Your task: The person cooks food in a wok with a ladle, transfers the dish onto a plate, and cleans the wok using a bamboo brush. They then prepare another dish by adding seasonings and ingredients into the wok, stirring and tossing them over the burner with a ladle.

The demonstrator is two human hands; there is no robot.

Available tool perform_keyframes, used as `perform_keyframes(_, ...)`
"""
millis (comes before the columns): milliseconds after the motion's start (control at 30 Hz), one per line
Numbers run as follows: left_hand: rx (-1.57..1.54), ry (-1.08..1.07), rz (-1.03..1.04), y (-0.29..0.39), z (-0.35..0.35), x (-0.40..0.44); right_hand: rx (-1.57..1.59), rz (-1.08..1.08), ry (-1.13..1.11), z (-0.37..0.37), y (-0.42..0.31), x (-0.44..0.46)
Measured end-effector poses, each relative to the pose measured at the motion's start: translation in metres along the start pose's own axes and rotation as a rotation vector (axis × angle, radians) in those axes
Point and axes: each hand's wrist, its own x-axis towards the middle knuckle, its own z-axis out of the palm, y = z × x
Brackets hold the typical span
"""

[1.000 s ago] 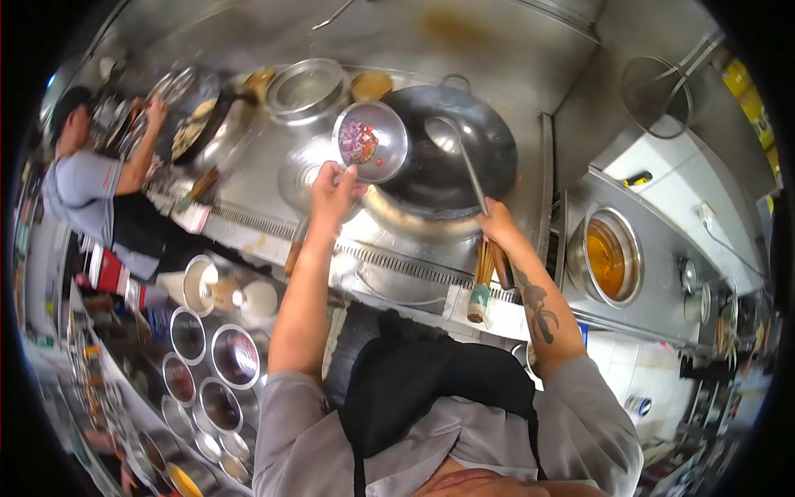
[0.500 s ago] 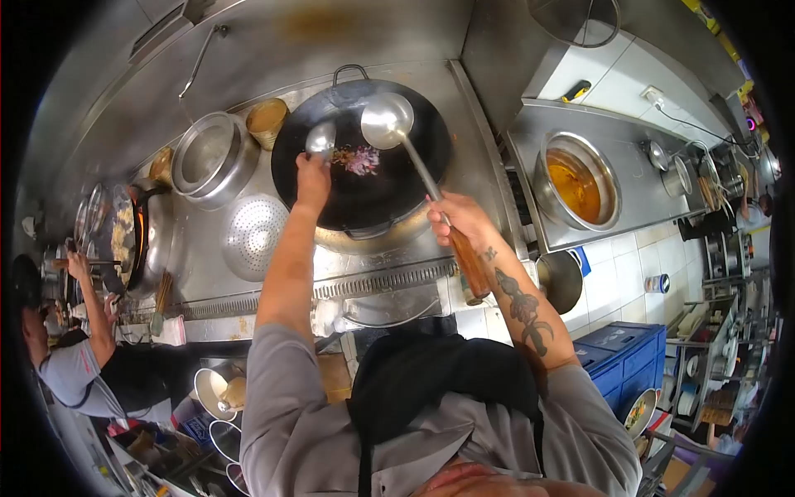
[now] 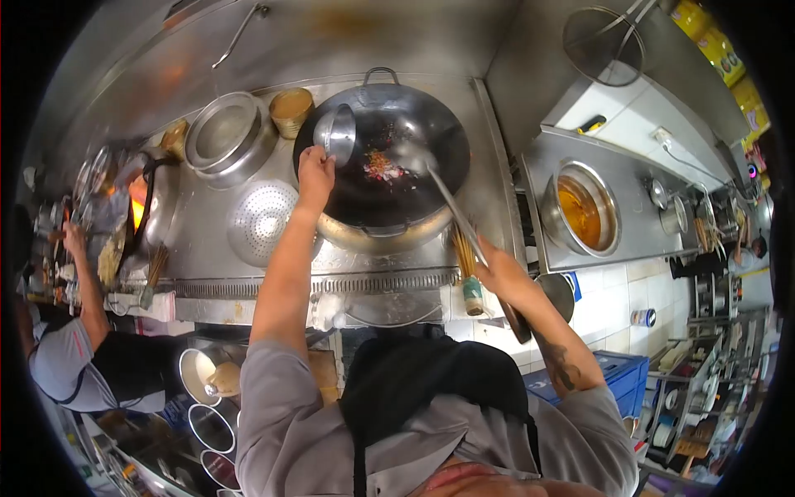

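My left hand (image 3: 315, 176) grips a small metal bowl (image 3: 339, 137) by its rim, tipped over the left side of a black wok (image 3: 439, 195). My right hand (image 3: 502, 269) is wrapped round the long handle of a ladle (image 3: 450, 199). The ladle's head, blurred by motion, is down in the wok beside a small heap of chopped food (image 3: 383, 168), reddish, brown and whitish. Dark red bits lie scattered farther back in the wok. Below my right hand stands a bamboo brush (image 3: 469, 277) with a green-wrapped grip.
A perforated strainer (image 3: 263, 222), a stacked metal basin (image 3: 224, 132) and a tin can (image 3: 291, 112) stand left of the wok. At right, a steel pot (image 3: 609, 207) holds orange liquid. A co-worker's arm (image 3: 87, 282) works near a flame at far left. A blue crate (image 3: 621, 377) is low right.
The ladle head has dropped from above the wok to the food, and my right hand has moved down and right. The bowl has turned and lifted from the food. The view has shifted slightly.
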Motion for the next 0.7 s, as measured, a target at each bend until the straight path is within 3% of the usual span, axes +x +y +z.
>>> perform_keyframes(67,-0.33,-0.029,-0.287,-0.009,-0.005,-0.01,-0.218,-0.113,-0.042,-0.004,0.001,0.001)
perform_keyframes(133,-0.522,0.05,-0.365,0.023,-0.028,-0.027,-0.279,-0.026,-0.18,-0.005,0.002,0.015)
perform_keyframes(200,-0.734,0.182,-0.466,0.063,-0.06,-0.047,-0.331,-0.03,-0.127,-0.003,0.0,0.045)
perform_keyframes(367,-0.805,0.536,-0.545,0.101,-0.162,-0.145,-0.349,-0.015,-0.038,0.014,0.004,0.09)
perform_keyframes(467,-0.731,0.864,-0.611,0.103,-0.234,-0.253,-0.121,-0.1,-0.133,0.001,0.02,0.091)
perform_keyframes(500,-0.704,0.885,-0.603,0.113,-0.26,-0.297,-0.081,-0.099,-0.159,-0.005,0.025,0.091)
perform_keyframes(567,-0.662,1.082,-0.622,0.119,-0.304,-0.405,-0.112,-0.024,-0.188,-0.019,0.027,0.102)
perform_keyframes(600,-0.632,1.157,-0.568,0.128,-0.316,-0.463,-0.21,-0.106,-0.107,-0.02,0.031,0.11)
perform_keyframes(700,-0.501,1.522,-0.702,0.179,-0.327,-0.621,-0.402,-0.296,0.037,-0.004,0.064,0.14)
